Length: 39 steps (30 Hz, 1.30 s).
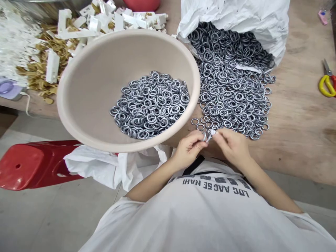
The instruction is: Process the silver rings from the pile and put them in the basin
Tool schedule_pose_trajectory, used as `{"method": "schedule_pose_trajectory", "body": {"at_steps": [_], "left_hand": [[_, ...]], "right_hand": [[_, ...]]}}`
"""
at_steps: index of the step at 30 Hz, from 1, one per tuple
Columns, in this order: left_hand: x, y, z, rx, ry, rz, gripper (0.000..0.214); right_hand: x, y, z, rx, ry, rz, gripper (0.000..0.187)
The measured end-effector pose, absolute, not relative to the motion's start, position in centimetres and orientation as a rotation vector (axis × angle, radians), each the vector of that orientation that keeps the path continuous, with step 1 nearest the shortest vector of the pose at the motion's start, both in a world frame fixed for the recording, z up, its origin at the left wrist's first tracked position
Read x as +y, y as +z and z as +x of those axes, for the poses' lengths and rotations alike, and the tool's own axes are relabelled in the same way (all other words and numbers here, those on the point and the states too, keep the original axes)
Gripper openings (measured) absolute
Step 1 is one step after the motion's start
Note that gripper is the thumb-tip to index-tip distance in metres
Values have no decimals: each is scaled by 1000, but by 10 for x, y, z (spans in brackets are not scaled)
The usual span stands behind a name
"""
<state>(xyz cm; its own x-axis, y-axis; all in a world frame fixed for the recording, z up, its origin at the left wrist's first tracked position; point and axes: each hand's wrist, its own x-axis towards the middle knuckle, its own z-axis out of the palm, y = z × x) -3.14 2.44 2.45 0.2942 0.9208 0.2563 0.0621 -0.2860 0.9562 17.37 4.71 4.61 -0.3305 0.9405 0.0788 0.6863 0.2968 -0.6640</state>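
My left hand (189, 147) is closed, its thumb and fingertips pinching a small grey ring (204, 136). Close beside it, my right hand (233, 145) is also closed in a pinch on a second grey ring (209, 137). A tiny white piece (212, 132) shows at the right fingertips; its kind is unclear. Just beyond my hands, a large pile of loose grey rings (233, 101) spills from the mouth of a white sack (241, 14). To the left, a wide beige basin (86, 87) holds a heap of similar rings (152, 105).
White plastic parts (96, 24) and gold-coloured pieces (39, 77) lie behind and left of the basin. Yellow-and-red handled scissors (327, 84) rest on the wooden table (296, 140) at right. A red stool (23, 166) and white sacking (105, 164) are below the basin.
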Motion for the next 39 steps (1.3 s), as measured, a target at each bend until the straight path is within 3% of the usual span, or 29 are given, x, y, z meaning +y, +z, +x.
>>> {"method": "schedule_pose_trajectory", "body": {"at_steps": [4, 11, 20, 25, 28, 32, 35, 39], "left_hand": [[19, 20, -30, 829, 1100, 1508, 19], [19, 8, -36, 1048, 1098, 1195, 29], [18, 6, -37, 1064, 1107, 1041, 30], [20, 5, -41, 1097, 1165, 1151, 29], [23, 4, -44, 1062, 1214, 1160, 30], [26, 8, -40, 1137, 1212, 1185, 37], [28, 15, -31, 1138, 1188, 1250, 25], [29, 20, -19, 1051, 1154, 1289, 19]], "right_hand": [[61, 41, 177, -1942, 788, -1575, 37], [40, 50, 158, -2160, 845, -1289, 34], [89, 42, 147, -2454, 306, -1649, 28], [103, 43, 134, -2516, 286, -1686, 20], [101, 45, 142, -2374, 477, -1585, 18], [88, 51, 160, -2080, 1076, -1318, 32], [75, 56, 168, -1940, 1437, -1220, 39], [66, 56, 172, -1727, 1557, -1281, 36]]}}
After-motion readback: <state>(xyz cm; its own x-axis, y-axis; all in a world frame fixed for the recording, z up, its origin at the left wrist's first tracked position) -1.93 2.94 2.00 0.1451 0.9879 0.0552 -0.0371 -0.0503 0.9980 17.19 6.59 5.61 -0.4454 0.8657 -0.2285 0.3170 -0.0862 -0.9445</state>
